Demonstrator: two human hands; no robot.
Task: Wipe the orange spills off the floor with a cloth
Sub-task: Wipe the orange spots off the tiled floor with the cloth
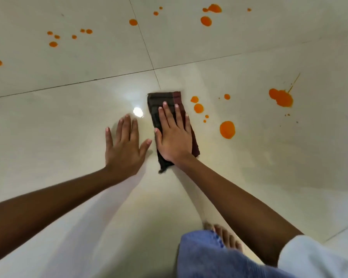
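The right hand lies flat, fingers extended, pressing a dark folded cloth (brown with a maroon edge) onto the pale tiled floor. Just to its right sit orange spills, more lying farther ahead. The left hand rests open on bare tile beside it, holding nothing

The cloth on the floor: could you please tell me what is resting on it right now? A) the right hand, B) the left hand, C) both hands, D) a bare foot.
A: the right hand lies flat, fingers spread, on the dark cloth, while the left hand presses the bare tile floor beside it.
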